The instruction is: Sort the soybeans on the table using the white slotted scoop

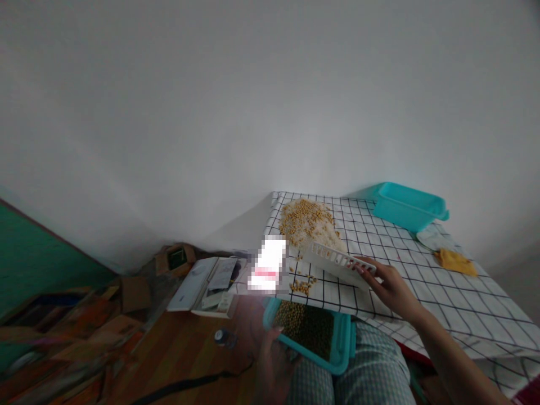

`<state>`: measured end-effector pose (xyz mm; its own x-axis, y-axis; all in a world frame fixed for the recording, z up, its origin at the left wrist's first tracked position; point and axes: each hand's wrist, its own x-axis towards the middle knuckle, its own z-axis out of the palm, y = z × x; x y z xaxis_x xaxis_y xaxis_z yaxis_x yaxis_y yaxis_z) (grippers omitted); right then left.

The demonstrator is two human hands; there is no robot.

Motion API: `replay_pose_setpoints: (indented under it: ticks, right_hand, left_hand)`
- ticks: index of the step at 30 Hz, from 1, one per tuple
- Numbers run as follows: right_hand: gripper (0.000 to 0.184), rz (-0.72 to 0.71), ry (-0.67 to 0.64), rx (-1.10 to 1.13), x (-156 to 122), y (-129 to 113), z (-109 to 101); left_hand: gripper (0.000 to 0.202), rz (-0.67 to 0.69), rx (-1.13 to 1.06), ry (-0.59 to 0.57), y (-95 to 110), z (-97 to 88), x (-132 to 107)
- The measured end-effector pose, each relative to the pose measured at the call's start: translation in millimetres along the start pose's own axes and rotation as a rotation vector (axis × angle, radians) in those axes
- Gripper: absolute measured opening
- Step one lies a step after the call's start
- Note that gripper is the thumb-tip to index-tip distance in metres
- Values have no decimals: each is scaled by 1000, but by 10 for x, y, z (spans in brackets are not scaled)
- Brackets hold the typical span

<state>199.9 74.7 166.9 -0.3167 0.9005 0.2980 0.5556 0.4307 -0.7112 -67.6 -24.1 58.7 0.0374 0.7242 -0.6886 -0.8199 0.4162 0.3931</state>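
Note:
My right hand [390, 287] grips the near end of a white slotted plastic basket [337, 267], which stands tilted on the checked tablecloth. Beyond the basket lies a spread pile of yellow soybeans mixed with white rice [310, 222], and a few loose soybeans [300, 287] rest near the table's front edge. My left hand [270, 349], partly blurred, holds the left side of a teal plastic container [337, 363] above my lap. Yellow soybeans fill its left part and small dark green beans its right part.
A second teal container [409, 205] stands at the table's back right, near a yellow cloth [455, 261]. A bright pixelated patch covers the table's left edge. On the wooden floor are an open white box [211, 287], a small bottle [223, 337] and cardboard boxes [175, 259].

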Motion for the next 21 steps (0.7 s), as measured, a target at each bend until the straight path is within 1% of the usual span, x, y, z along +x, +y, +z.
replay_pose_setpoints:
  ticks: [4, 9, 11, 15, 17, 21]
  right_hand:
    - [34, 9, 21, -5, 20, -51, 0]
    - [32, -35, -53, 52, 29, -55, 78]
    - [32, -45, -59, 59, 44, -31, 90]
    - [33, 4, -21, 35, 72, 12, 25]
    - [34, 44, -4, 13, 74, 27, -23]
    - [34, 97, 77, 18, 55, 45, -51]
  left_hand:
    - [25, 9, -7, 37, -7, 23, -14]
    - [30, 12, 19, 43, -21, 46, -11]
    - [30, 10, 11, 47, -21, 36, -8]
    - [24, 28, -13, 19, -13, 12, -16]
    - [21, 19, -12, 25, -11, 15, -30]
    - [26, 17, 2, 44, -16, 45, -49]
